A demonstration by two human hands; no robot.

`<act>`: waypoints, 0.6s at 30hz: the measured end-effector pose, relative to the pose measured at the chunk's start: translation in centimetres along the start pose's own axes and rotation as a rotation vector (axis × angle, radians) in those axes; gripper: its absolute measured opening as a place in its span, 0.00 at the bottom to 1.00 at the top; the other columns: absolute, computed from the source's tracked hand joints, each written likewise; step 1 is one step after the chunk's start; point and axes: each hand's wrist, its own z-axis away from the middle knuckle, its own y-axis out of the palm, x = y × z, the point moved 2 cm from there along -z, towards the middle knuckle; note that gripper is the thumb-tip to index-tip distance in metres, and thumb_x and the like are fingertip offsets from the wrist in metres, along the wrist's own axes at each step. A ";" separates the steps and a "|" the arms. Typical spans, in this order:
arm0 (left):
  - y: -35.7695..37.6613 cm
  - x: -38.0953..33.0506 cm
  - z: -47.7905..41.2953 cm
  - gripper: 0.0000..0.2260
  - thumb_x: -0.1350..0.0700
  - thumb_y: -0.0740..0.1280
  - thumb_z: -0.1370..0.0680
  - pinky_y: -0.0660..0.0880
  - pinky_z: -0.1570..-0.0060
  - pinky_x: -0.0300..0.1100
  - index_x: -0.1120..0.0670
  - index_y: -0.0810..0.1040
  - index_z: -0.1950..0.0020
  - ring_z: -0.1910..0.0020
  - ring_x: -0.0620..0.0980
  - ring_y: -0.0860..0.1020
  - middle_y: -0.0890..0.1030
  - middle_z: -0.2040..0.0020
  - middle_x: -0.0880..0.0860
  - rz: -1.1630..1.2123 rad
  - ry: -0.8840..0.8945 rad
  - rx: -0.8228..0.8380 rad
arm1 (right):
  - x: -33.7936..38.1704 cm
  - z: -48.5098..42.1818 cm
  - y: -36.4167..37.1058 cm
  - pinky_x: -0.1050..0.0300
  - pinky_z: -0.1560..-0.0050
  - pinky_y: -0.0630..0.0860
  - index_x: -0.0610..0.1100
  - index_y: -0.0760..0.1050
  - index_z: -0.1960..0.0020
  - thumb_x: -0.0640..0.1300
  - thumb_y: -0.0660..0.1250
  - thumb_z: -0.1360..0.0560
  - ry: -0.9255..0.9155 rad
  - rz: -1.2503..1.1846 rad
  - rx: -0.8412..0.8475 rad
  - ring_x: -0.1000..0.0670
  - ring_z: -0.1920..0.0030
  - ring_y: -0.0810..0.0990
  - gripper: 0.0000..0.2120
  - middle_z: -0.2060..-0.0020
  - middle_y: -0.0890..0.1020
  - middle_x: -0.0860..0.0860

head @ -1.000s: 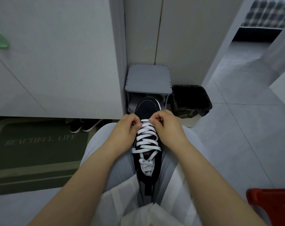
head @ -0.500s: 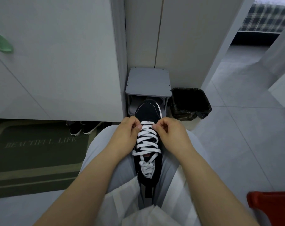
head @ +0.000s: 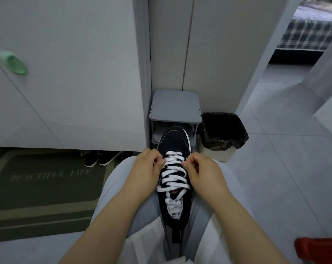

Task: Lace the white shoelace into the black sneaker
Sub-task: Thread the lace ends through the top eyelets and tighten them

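A black sneaker (head: 174, 143) with a white sole edge lies between my knees, toe pointing away. A white shoelace (head: 173, 176) crosses its front in several rows and ends in a loose bunch near the tongue. My left hand (head: 146, 168) pinches the lace at the sneaker's left edge, near the upper rows toward the toe. My right hand (head: 203, 170) pinches it at the right edge, level with the left. The fingertips hide the eyelets they touch.
A small grey stool (head: 175, 109) stands just beyond the toe, against a white cabinet. A bin with a black bag (head: 224, 130) sits to its right. A dark doormat (head: 45, 180) and a pair of shoes (head: 98, 158) lie left. A red object (head: 319, 248) shows at bottom right.
Both hands have drawn slightly apart to the sneaker's sides, uncovering more lace rows near the toe. The camera view has shifted a little, so the scene sits lower in frame.
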 end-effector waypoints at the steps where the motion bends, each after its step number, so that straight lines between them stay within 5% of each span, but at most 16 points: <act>1: 0.0 0.0 0.1 0.13 0.57 0.63 0.23 0.63 0.59 0.32 0.45 0.65 0.65 0.60 0.45 0.69 0.69 0.61 0.45 0.001 -0.004 -0.007 | 0.0 0.2 -0.1 0.71 0.65 0.66 0.47 0.70 0.60 0.46 0.64 0.24 -0.010 -0.004 -0.005 0.58 0.66 0.71 0.07 0.64 0.75 0.52; 8: -0.8 -0.1 1.8 0.08 0.46 0.66 0.27 0.64 0.53 0.29 0.48 0.73 0.60 0.54 0.40 0.69 0.71 0.57 0.42 -0.024 0.092 -0.065 | -0.2 1.4 -0.4 0.68 0.62 0.70 0.48 0.74 0.61 0.49 0.70 0.28 -0.059 -0.076 -0.079 0.56 0.63 0.73 0.07 0.64 0.75 0.55; 18: -0.7 0.2 2.3 0.07 0.56 0.66 0.24 0.59 0.50 0.25 0.48 0.70 0.61 0.53 0.47 0.68 0.70 0.56 0.45 -0.115 0.027 -0.021 | -0.1 1.9 -0.2 0.71 0.62 0.68 0.50 0.71 0.61 0.46 0.67 0.26 -0.108 0.022 -0.035 0.55 0.63 0.73 0.07 0.62 0.74 0.55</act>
